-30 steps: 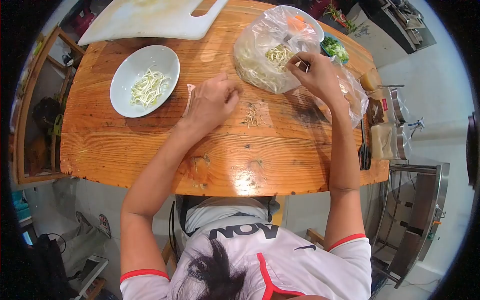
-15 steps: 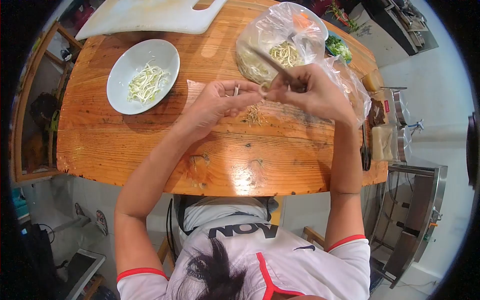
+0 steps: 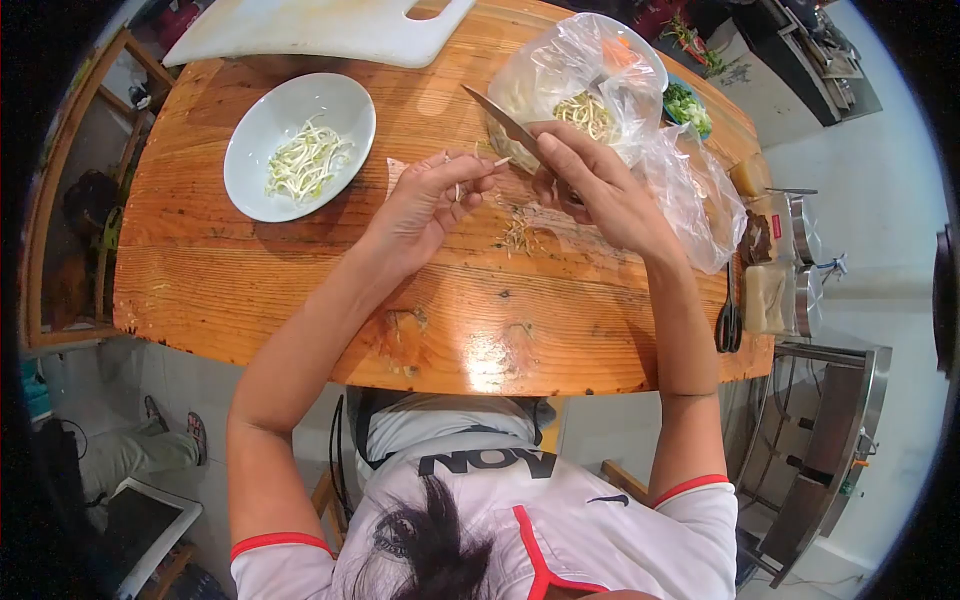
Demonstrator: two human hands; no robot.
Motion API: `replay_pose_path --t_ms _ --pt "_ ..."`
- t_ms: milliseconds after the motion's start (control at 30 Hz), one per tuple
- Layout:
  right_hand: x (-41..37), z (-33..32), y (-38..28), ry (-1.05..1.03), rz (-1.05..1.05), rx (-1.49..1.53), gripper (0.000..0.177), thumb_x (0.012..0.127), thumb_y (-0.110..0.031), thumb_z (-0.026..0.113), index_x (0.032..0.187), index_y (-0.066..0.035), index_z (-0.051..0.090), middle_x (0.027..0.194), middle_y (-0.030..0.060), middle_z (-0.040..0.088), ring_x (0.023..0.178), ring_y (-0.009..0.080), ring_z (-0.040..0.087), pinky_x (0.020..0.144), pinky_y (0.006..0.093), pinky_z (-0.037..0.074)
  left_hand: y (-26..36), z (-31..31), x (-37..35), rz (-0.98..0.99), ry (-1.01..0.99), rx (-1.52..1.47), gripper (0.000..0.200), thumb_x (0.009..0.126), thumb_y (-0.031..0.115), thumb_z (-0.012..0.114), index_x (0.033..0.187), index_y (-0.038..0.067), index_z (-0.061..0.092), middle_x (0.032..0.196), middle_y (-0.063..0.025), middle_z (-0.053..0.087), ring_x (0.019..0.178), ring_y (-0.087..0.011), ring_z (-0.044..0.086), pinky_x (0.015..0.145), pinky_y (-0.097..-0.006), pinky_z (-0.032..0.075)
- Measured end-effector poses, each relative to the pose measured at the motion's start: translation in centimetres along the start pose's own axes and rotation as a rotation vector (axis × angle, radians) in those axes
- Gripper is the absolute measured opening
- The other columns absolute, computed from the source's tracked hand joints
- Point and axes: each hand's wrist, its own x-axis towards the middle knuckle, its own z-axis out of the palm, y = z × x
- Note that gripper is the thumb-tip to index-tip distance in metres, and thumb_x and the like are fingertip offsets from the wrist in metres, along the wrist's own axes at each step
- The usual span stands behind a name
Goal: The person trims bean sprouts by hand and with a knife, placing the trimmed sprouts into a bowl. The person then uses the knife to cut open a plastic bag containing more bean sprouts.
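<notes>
My left hand is closed in a pinch on a few bean sprouts, one pale end sticking out past the fingertips. My right hand grips a knife, its blade slanting up and to the left. Below and between the hands, a small heap of thin brownish root ends lies on the wooden table. To the left of my left hand stands a white bowl with cleaned bean sprouts in it. Behind my right hand, a clear plastic bag holds more sprouts.
A white cutting board lies at the far left of the wooden table. Chopped greens sit in a dish at the back right. Scissors and containers are along the right edge. Someone's legs show at lower left.
My hands have moved apart; the right hand with the knife has shifted slightly down and the blade now shows sharply. A sprout end now protrudes from my left fingertips. The view has shifted slightly.
</notes>
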Motion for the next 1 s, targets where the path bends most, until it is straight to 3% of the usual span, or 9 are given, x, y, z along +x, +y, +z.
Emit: replay_pose_path --t_ms 167,267,1000 --pt "-0.1 0.8 -0.2 -0.036 0.03 0.04 0.042 0.099 -0.039 0.039 0.123 -0.007 0.051 0.066 -0.0017 0.05 0.049 0.0023 0.036 0.043 0.0176 0.027 0.0 -0.1 0.0 -0.014 0.026 -0.096 0.018 0.08 0.014 0.068 0.093 0.004 0.061 0.082 0.0018 0.06 0.071 -0.0019 0.056 0.064 -0.0118 0.047" --pt "0.0 1.1 -0.5 -0.056 -0.022 0.024 0.035 0.099 -0.032 0.041 0.116 -0.003 0.051 0.067 0.0 0.051 0.06 0.0047 0.046 0.051 0.0207 0.036 0.1 -0.2 0.1 -0.021 0.023 -0.154 0.017 0.08 0.012 0.069 0.093 0.003 0.061 0.084 0.0006 0.061 0.072 -0.0034 0.057 0.065 -0.0129 0.048" --pt "0.1 1.5 0.0 -0.039 -0.03 0.016 0.03 0.097 -0.026 0.047 0.113 -0.001 0.051 0.072 0.0022 0.053 0.066 0.0076 0.051 0.058 0.0236 0.043 -0.5 -0.6 0.5 -0.016 0.066 -0.216 0.015 0.079 0.009 0.068 0.091 0.003 0.062 0.091 -0.0011 0.063 0.08 -0.0061 0.059 0.071 -0.0157 0.05"
